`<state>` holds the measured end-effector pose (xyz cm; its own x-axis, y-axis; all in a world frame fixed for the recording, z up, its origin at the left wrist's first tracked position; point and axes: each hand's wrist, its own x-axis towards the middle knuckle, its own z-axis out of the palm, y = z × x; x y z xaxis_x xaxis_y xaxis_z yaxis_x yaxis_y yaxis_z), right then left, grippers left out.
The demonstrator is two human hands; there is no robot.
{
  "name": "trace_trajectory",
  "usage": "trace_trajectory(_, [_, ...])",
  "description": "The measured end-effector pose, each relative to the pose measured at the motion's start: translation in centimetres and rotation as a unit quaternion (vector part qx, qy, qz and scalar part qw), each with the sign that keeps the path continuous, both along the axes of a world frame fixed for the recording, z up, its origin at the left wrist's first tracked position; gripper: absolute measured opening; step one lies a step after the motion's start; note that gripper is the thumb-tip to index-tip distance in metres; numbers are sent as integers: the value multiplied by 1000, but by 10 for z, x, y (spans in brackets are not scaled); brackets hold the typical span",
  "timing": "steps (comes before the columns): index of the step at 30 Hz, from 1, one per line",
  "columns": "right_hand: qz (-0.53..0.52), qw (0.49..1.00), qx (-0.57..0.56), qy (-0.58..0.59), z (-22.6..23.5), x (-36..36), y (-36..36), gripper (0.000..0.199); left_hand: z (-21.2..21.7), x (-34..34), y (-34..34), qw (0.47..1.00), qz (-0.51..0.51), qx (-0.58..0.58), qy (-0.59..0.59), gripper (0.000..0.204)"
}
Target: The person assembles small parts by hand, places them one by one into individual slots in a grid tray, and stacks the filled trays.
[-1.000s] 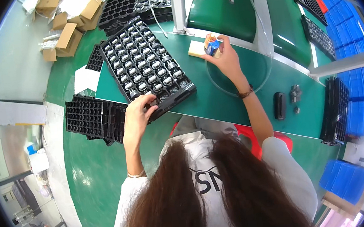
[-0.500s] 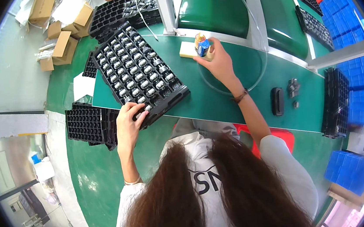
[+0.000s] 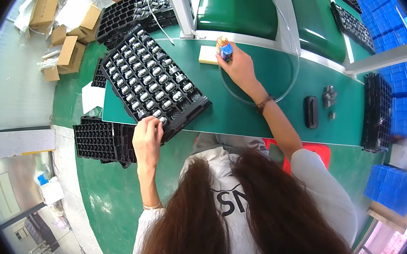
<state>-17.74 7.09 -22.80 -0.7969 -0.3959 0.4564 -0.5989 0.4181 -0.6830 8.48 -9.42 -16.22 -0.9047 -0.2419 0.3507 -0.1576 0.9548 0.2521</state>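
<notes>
A black compartment tray (image 3: 183,121) lies tilted across the left of the green table, its cells filled with several small silvery metal parts (image 3: 147,79). At its near edge, my left hand (image 3: 148,138) has its fingers curled together over a cell, right beside a metal part; what the fingertips pinch is hidden. My right hand (image 3: 239,64) is closed round a small bottle-like thing (image 3: 225,51) with a blue band and an orange top. This thing is upright beside a cream-coloured block (image 3: 208,54), above the table's far side.
A black oblong case (image 3: 311,112) and a few grey parts (image 3: 329,96) lie on the right. Black trays are stacked at the right end (image 3: 377,110), left below (image 3: 94,140) and at the back (image 3: 110,25). A clear hose (image 3: 288,92) loops behind my right hand. Metal posts (image 3: 178,7) rise beyond.
My right hand has wrapped more closely round the bottle-like thing and turned slightly. My left hand's fingers have drawn together at the tray's near edge, shifting a little.
</notes>
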Motion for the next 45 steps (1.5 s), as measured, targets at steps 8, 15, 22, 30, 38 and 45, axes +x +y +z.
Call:
trace_trajectory(8, [14, 999, -45, 8, 9, -17, -10, 42, 0, -14, 4, 653, 79, 733, 175, 17])
trace_trajectory(15, [-54, 989, -126, -63, 1, -147, -27, 37, -16, -39, 6, 522, 102, 827, 180, 32])
trace_trajectory(22, [-203, 978, 42, 12, -33, -253, -19, 46, 0, -65, 17, 528, 20, 835, 156, 36])
trace_trajectory(30, [-64, 993, -92, 30, 19, -171, -24, 38, 19, -83, 32, 572, 1, 806, 154, 38])
trace_trajectory(38, [295, 854, -252, -346, 85, 43, -1, 25, 25, -81, 56, 664, 8, 738, 115, 29])
trace_trajectory(45, [278, 857, -234, -365, 79, 77, 16, 24, 15, -71, 74, 675, -1, 730, 107, 28])
